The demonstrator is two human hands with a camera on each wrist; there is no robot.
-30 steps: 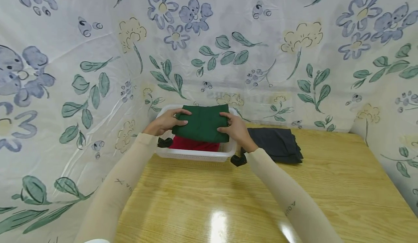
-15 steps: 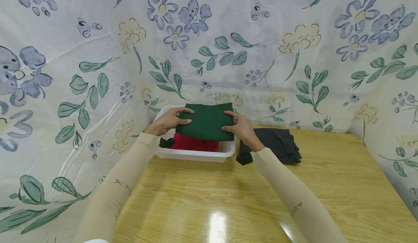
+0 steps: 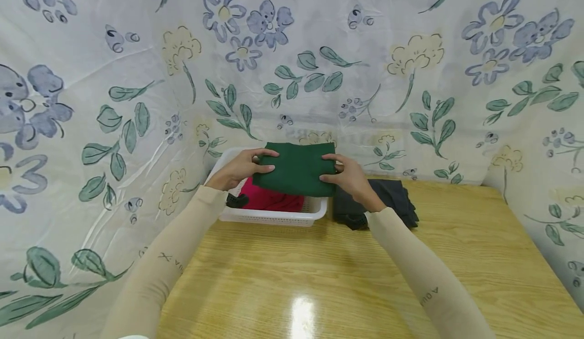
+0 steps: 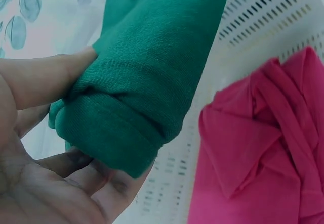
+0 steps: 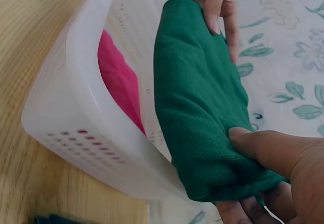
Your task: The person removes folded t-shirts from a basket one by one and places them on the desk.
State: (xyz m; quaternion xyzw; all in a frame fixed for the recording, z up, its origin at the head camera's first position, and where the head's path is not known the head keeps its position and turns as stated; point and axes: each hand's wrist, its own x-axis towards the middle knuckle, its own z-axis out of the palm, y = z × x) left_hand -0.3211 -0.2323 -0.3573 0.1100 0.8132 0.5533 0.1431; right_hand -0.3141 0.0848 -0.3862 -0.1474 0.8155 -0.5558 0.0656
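Cloth [image 3: 294, 169], folded and green, is up over the white basket [image 3: 274, 216]. The left hand [image 3: 238, 169] and right hand [image 3: 353, 179] each pinch one end. It looks soft, light and floppy, hard to break, so holding both ends should help it stay folded.

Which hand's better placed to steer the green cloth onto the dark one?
Probably the right hand: it grips the green cloth nearer the dark cloth; the left hand grips it over the basket.
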